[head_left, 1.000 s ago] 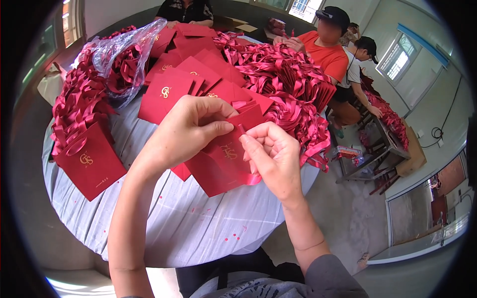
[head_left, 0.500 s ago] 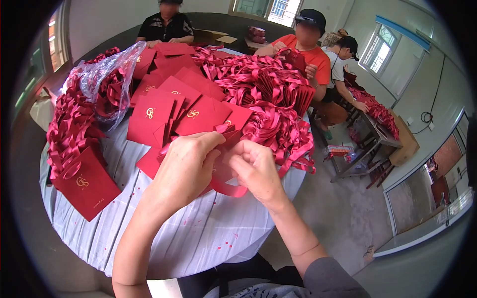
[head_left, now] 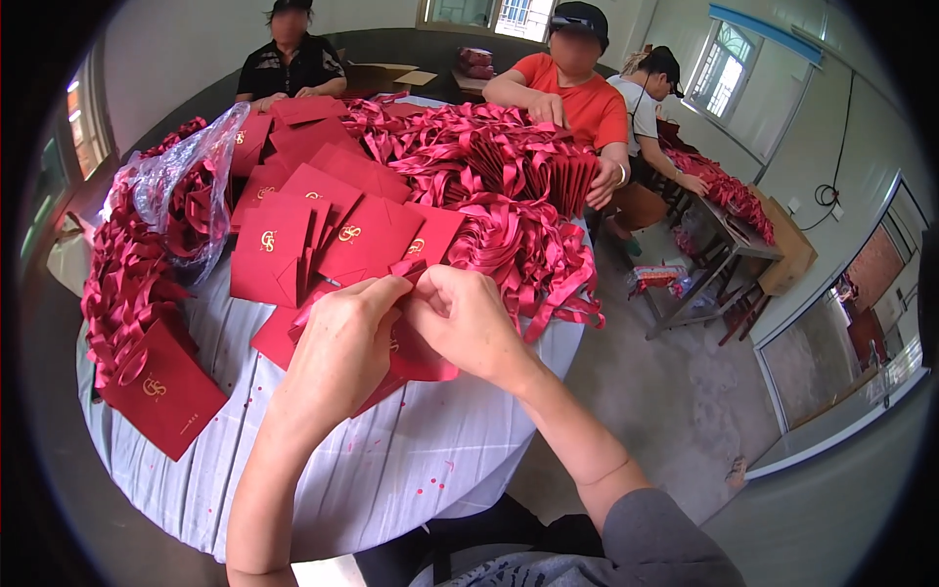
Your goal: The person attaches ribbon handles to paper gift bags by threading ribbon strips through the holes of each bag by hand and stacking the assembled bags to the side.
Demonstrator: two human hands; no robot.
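Both hands meet over the near part of the table. My left hand has its fingers closed at the upper edge of a small red paper gift bag with gold print. My right hand pinches the same edge beside it, thumb and fingertips together. The fingers hide what exactly is between the tips, and any ribbon there. Just beyond the hands, a pile of similar red bags overlaps loosely. One more red bag with a ribbon handle rests against the heap at the left.
Tangled red ribbon handles of stacked bags fill the right of the round cloth-covered table. Clear plastic wrap covers bags at left. Two people sit across; another works at a side table. Small red paper dots are scattered nearby.
My hands have closed together at the bag's top edge; the ribbon loop that hung below them no longer shows. The person in orange has lowered the bag and hands to the stack.
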